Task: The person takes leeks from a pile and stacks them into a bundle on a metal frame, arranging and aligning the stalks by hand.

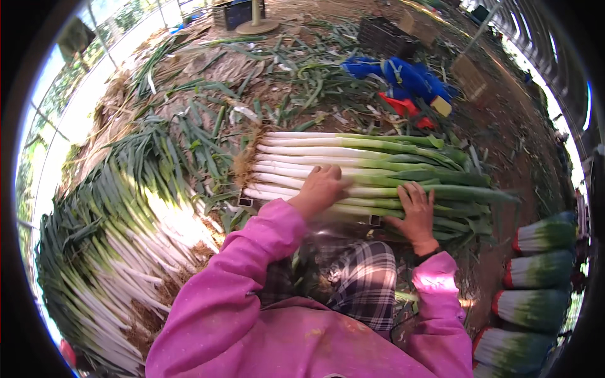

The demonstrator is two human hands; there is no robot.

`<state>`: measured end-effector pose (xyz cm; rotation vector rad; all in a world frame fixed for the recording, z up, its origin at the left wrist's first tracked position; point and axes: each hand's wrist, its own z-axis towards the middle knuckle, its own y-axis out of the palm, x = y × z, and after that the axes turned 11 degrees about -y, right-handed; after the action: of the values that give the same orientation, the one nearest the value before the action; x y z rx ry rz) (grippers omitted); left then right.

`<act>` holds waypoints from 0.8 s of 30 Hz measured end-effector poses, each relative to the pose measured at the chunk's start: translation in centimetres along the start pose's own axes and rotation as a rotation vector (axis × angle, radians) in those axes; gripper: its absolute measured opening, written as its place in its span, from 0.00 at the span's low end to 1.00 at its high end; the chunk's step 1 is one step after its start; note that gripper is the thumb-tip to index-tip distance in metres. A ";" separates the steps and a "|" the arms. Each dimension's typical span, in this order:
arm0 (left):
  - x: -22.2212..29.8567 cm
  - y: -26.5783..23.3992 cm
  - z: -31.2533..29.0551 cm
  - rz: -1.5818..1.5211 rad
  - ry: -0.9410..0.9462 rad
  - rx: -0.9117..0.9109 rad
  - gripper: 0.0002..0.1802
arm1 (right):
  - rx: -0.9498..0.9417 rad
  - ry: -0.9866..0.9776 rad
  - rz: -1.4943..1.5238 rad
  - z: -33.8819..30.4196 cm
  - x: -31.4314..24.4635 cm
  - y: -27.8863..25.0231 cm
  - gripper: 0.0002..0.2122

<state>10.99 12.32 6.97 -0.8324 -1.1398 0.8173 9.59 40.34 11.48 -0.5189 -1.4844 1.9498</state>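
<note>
A row of long green onions (pixel 302 153) lies side by side in front of me, white root ends to the left and green leaves to the right. My left hand (pixel 323 189) curls over the near stalks around their middle, its fingers slightly blurred, and grips one green onion (pixel 472 191) whose dark leaf sticks out past the others with a blurred tip. Farther right, my right hand (pixel 416 212) rests on the leaves with fingers apart. Roots (pixel 244 160) hang in a brown fringe at the left ends. Small square-ended bars (pixel 375 220) show beneath the stalks.
A large heap of green onions (pixel 120 252) spreads at my left. Tied bundles (pixel 539 271) line the right side. Blue cloth (pixel 403 75), a red piece (pixel 406 108), a yellow block (pixel 441 106) and a black crate (pixel 386 38) lie beyond. Loose leaves litter the ground.
</note>
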 end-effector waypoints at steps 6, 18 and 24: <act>-14.2 -1.6 -7.3 0.117 -0.304 -0.086 0.24 | 0.029 -0.061 -0.004 0.3 -0.9 0.4 0.33; -16.9 -5.3 -13.6 -0.446 -0.560 0.333 0.25 | -0.153 -0.124 -0.133 -1.2 2.0 2.6 0.35; -30.9 -6.8 -36.7 0.500 -1.563 0.937 0.21 | -0.170 -0.141 -0.207 -0.8 2.6 2.6 0.35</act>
<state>40.73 -22.95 -7.80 0.5611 -1.5421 2.3630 7.58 42.22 8.94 -0.2907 -1.7297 1.7386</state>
